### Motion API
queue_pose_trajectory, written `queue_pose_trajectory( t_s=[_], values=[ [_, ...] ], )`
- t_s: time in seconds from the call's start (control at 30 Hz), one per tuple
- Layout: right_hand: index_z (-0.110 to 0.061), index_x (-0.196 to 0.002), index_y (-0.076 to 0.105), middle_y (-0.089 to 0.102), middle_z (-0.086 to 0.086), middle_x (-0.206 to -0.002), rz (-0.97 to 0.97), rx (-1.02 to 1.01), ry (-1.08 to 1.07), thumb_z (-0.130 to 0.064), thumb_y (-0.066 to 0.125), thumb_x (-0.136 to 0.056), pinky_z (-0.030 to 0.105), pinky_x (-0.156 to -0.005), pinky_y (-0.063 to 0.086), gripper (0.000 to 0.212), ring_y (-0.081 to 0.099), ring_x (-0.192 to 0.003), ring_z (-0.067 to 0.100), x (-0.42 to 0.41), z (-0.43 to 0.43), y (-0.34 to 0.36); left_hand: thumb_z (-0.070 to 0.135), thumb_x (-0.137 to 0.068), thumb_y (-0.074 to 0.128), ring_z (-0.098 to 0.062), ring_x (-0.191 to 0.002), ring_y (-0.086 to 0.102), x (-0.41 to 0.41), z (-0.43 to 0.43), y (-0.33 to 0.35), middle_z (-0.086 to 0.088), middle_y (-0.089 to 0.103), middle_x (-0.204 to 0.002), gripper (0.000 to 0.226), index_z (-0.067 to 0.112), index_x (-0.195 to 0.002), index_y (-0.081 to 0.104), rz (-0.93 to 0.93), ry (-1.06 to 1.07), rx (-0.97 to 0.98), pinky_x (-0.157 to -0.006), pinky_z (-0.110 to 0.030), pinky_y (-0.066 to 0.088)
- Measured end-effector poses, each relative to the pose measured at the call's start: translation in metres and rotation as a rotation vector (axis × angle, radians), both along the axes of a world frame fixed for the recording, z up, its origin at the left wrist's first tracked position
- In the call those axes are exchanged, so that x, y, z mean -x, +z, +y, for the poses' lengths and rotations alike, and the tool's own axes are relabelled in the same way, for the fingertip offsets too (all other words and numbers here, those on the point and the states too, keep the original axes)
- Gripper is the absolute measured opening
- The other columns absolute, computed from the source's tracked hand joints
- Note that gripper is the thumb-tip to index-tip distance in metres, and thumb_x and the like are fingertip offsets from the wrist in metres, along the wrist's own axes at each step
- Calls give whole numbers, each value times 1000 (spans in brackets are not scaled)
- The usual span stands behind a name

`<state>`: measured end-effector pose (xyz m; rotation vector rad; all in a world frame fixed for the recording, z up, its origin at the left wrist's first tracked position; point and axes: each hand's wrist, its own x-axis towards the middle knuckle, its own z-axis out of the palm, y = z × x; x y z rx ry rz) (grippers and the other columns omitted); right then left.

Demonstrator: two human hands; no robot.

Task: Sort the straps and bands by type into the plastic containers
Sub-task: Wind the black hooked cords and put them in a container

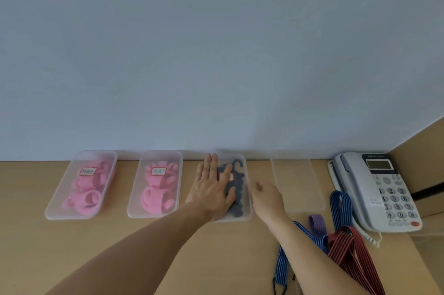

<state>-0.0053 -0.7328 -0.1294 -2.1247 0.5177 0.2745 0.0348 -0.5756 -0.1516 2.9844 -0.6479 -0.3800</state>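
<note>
our left hand point(211, 189) lies flat on the box point(240, 218), fingers straight; right hand point(264, 196) is blurry, can't tell its fingers

Translucent plastic containers point(81, 184), matt wooden table point(120, 246)

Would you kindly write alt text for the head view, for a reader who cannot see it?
A person's left hand lies flat on a container of dark bands, the right hand at its edge. Two containers of pink bands stand left; striped straps lie right.

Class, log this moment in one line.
left hand flat on clear plastic container of dark straps | right hand at its edge, grip unclear | blue-striped elastic straps, red-striped elastic straps unsorted
</note>
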Motion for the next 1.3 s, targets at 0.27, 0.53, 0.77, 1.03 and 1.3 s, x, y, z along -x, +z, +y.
queue_pose_trajectory(
  t_s=[0.27, 0.53, 0.77, 1.03, 1.3],
  values=[
    [-17, -70, 59, 58, -1, -68, 23, 174, 10, -33, 43, -101, 27, -49, 31, 38, 51, -62, 15, -48, 1, -15, 53, -100, 17, -31, -143, -34, -1, 3, 1, -18, -31, -156, 65, 32, -155, -10, 8, -14, 53, -120, -43, -12],
    [-10, -89, 72, 69, 11, -89, 58, 136, -43, -41, 47, -98, 28, -67, 39, 41, 63, -85, 28, -90, 5, -12, 55, -97, 15, -34, -142, -34, 1, 2, 2, -20, -33, -154, 69, 29, -154, -14, -4, -14, 27, -121, -46, -10],
    [-9, -91, 74, 72, 10, -90, 32, 6, -146, -44, 59, -92, 28, -68, 45, 38, 66, -85, 27, -93, 4, -20, 56, -96, 15, -34, -143, -32, -5, 4, 3, -19, -32, -154, 70, 29, -155, -11, -11, -19, -7, -119, -47, -14],
    [-17, -67, 62, 65, 0, -69, 42, 79, 12, -35, 56, -94, 30, -56, 38, 32, 62, -71, 24, -62, 13, -25, 52, -89, -6, -30, -150, -14, -19, 7, 2, -19, -9, -163, 76, 20, -157, -1, -54, -59, 10, -121, -40, -12],
    [-16, -71, 64, 68, 5, -75, 25, 147, 17, -34, 54, -95, 30, -59, 40, 33, 63, -75, 27, -58, 13, -21, 53, -87, -19, -29, -151, -13, -19, 4, 0, -17, -7, -163, 81, 16, -157, -1, -65, -99, -18, -122, -40, -9]
  ],
)
